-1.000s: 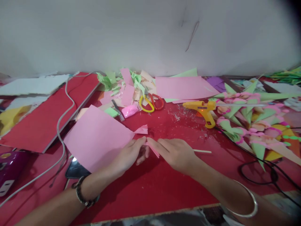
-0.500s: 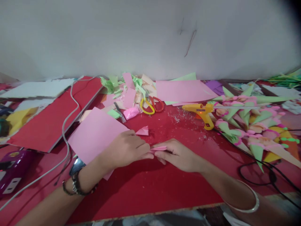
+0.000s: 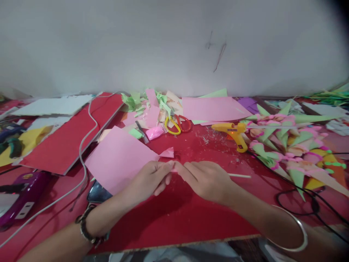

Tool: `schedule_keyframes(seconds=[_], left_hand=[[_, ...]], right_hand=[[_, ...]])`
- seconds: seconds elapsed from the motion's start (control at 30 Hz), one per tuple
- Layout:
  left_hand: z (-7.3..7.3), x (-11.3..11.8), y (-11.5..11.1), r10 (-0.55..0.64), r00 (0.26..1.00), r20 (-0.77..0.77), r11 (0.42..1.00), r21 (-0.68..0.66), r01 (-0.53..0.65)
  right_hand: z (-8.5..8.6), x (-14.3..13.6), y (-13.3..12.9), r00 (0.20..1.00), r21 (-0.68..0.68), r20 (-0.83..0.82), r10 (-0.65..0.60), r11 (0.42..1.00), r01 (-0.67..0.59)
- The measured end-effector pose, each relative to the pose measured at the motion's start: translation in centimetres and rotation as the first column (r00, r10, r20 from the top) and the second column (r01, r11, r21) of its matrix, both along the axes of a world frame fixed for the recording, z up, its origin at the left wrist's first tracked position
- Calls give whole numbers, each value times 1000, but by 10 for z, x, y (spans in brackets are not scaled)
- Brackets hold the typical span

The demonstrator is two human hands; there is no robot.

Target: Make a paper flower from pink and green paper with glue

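Note:
My left hand (image 3: 152,179) pinches one end of a small piece of pink paper (image 3: 175,168) over the red tabletop. Close beside it, my right hand (image 3: 207,180) is curled, knuckles up, around the other end of the paper. The fingers cover most of this piece. A thin white stick (image 3: 241,176) juts out to the right from behind my right hand; its other end is hidden. Just behind my hands lies a small folded pink scrap (image 3: 167,153). A large pink sheet (image 3: 120,156) lies under and left of my left hand, partly covering a dark phone-like object (image 3: 98,192).
Yellow-and-red-handled scissors (image 3: 172,127) lie among paper scraps (image 3: 152,105) at the back. A yellow glue gun (image 3: 237,135) rests beside a heap of paper flowers (image 3: 289,142). A black cable (image 3: 296,213) loops at right; a white cable (image 3: 81,145) crosses the left.
Both hands have turned over the small pink paper, and my right hand now closes around it from above. The white stick now shows to the right of that hand.

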State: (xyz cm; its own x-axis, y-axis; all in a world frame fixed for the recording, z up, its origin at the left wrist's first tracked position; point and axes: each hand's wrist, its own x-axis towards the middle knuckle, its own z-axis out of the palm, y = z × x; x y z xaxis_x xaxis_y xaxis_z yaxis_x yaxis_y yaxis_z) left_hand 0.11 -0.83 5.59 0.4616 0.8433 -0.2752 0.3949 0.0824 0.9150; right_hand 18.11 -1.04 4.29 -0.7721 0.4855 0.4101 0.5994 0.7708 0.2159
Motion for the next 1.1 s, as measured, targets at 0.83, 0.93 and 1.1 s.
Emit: schedule_keyframes(seconds=[0.83,0.93,1.1], left_hand=[[-6,-3,-11,26,965,262,927,-367,74],[-4,-5,-12,-55,995,84,985,-158,68],[-5,-18,-7,21,814,-580,561,681,470]], right_hand=[[3,1,3,994,89,81,77,992,-84],[3,-1,6,996,-140,74,52,989,-41],[12,-6,9,994,-645,77,-77,757,109]])
